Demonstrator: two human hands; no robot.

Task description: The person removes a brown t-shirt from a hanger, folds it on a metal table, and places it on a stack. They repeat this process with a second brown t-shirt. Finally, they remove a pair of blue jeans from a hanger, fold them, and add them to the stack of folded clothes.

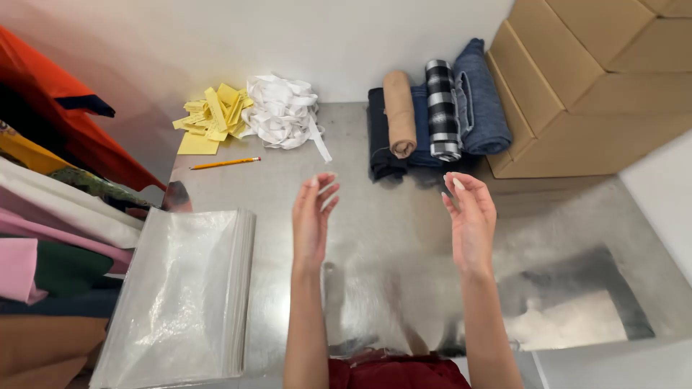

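A dark red garment [395,373] lay nearest the camera, at the table's near edge. Above it the left hand [311,220] and the right hand [472,220] hung over the steel table [382,288], palms facing each other, fingers loosely spread and grasping nothing. Just beyond the fingertips lay four rolled cloths: a black one [380,137], a tan one [400,112], a black-and-white checked one [442,108] and a blue one [481,101]. Leftward lay one pencil [225,163], one heap of white strips [282,112], one pile of yellow slips [210,119] and one stack of clear plastic bags [184,288]. Cardboard boxes [591,79] stood at right.
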